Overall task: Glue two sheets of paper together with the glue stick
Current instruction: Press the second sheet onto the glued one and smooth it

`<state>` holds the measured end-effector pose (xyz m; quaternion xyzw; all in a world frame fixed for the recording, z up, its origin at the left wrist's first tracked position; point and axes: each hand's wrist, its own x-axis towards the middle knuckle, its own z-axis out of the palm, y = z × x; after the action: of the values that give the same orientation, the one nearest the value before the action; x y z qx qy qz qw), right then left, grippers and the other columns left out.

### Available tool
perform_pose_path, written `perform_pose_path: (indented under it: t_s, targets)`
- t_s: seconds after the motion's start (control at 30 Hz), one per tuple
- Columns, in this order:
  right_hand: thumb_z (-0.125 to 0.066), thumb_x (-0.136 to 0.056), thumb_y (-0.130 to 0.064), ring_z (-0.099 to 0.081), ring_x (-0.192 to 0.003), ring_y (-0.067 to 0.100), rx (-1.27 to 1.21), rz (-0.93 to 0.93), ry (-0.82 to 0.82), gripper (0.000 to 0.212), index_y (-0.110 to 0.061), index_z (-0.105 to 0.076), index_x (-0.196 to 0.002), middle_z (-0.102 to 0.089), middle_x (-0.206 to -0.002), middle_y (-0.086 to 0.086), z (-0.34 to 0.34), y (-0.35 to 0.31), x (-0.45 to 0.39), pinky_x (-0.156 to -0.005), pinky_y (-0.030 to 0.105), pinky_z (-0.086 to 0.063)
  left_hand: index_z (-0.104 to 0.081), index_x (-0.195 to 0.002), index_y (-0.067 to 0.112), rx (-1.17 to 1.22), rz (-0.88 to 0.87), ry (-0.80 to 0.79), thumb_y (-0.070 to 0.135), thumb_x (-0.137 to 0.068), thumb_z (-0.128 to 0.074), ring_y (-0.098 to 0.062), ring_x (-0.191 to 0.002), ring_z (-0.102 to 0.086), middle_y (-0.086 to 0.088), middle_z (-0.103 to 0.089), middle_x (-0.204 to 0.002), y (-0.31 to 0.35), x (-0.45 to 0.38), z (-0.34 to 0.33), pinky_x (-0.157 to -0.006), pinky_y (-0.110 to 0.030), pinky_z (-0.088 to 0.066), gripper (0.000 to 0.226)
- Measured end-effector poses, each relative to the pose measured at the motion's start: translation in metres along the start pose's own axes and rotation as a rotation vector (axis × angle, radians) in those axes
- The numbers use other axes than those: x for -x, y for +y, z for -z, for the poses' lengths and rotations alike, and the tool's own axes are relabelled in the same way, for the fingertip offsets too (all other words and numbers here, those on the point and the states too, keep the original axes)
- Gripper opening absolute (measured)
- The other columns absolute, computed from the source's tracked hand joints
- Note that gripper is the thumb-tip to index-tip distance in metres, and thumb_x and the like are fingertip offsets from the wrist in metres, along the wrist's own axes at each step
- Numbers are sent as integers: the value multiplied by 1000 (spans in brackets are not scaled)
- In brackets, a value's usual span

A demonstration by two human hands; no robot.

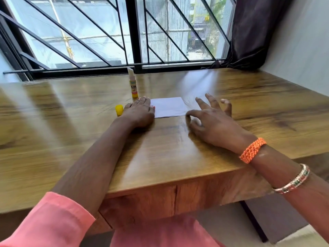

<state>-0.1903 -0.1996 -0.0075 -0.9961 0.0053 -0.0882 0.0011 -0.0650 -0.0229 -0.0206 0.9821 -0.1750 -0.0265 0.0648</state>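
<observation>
Nearest the counter's front edge, both forearms reach forward over the wood. The right hand hovers or rests just right of the paper, fingers spread and slack, holding nothing; its thumb tip lies at the paper's near right corner. The left hand lies flat, fingers straight and together, pressing on the paper's left edge so that edge is hidden beneath it. The paper sits between the two hands, its long axis running left to right. Whether it is one sheet or two stacked cannot be told from here.

Just left of the left hand stands the yellow cap, off the stick. Beyond the left fingertips, a little farther back, the glue stick stands upright and uncapped, its long axis vertical, white tip up.

The relation that matters: the stick lies straight ahead of the left hand and well to the left of the right one, so the left is nearer. But the left is pinning the paper, so a reach by the right would have to cross over the sheet. Likely the next move is taking the stick, if gluing is not yet done.
</observation>
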Motion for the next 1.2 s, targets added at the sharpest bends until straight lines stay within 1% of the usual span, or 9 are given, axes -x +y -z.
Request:
perform_pose_path:
  t_s: [0.27, 0.43, 0.5, 0.6, 0.77, 0.97, 1.07, 1.13, 1.2]
  targets:
    - [-28, -98, -34, 6, -147, 28, -10, -39, -111, 43, -35, -40, -139, -9, -160, 9, -2, -2, -27, -112, 56, 0, -10, -151, 13, -1, -11, 18, 34, -102, -17, -16, -148, -5, -3, -5, -161, 0, 0, 0, -120, -38, -5, 54]
    - [-22, -99, -34, 14, -146, 30, 24, -90, -251, 50, -27, -24, -149, -1, -161, 7, -1, -5, -58, -110, 60, 9, -11, -151, 12, 2, -10, 21, 34, -102, -17, -16, -148, -5, -3, -5, -161, 1, -1, 0, -120, -37, -5, 54]
    - [-21, -99, -33, 16, -146, 29, 8, -73, -280, 52, -23, -19, -150, 0, -161, 5, -4, -15, -68, -110, 59, 11, -11, -151, 13, 3, -5, 26, 33, -101, -17, -16, -148, -5, -3, -6, -161, 1, -1, 0, -120, -37, -5, 54]
    - [-16, -100, -35, 14, -147, 26, -49, 19, -323, 52, -30, -7, -152, 1, -161, -1, -10, -37, -78, -112, 58, 13, -13, -151, 14, 7, -21, 35, 32, -101, -19, -18, -148, -7, -5, -8, -161, 1, -1, -1, -120, -36, -5, 53]
    - [-12, -101, -38, 2, -148, 22, -83, 145, -258, 51, -33, -3, -151, -3, -161, -1, -21, -55, -94, -112, 58, 13, -16, -150, 8, 46, -19, 69, 28, -101, -21, -19, -148, -12, -9, -14, -159, -2, -6, -3, -121, -34, -9, 53]
    - [-10, -101, -43, 0, -148, 19, -25, 63, -259, 53, -28, -5, -152, -1, -161, -6, -25, -35, -101, -112, 53, 15, -9, -150, 7, 16, 105, 16, 29, -100, -18, -23, -148, -7, -13, -4, -160, 2, -7, -2, -121, -36, -8, 56]
    - [-10, -100, -46, 0, -148, 21, 17, -7, -237, 57, -23, -5, -152, -2, -161, -4, -27, -25, -102, -111, 53, 17, -25, -146, 3, 15, 151, 92, 24, -98, -25, -27, -142, -25, -16, -24, -155, 8, -3, 1, -114, -37, -23, 52]
    - [-9, -98, -48, 2, -148, 21, 41, -76, -221, 62, -18, -5, -152, -3, -161, -3, -28, -19, -102, -111, 53, 18, -41, -134, 2, -16, 165, 161, 18, -96, -32, -31, -129, -41, -17, -43, -141, 13, -2, 4, -102, -37, -36, 43]
    - [-9, -98, -50, 5, -148, 23, 58, -110, -231, 64, -15, -5, -152, -4, -161, -1, -28, -16, -101, -110, 54, 18, -45, -131, 1, -61, 196, 195, 15, -95, -38, -32, -125, -43, -17, -45, -136, 14, -6, 8, -98, -37, -40, 39]
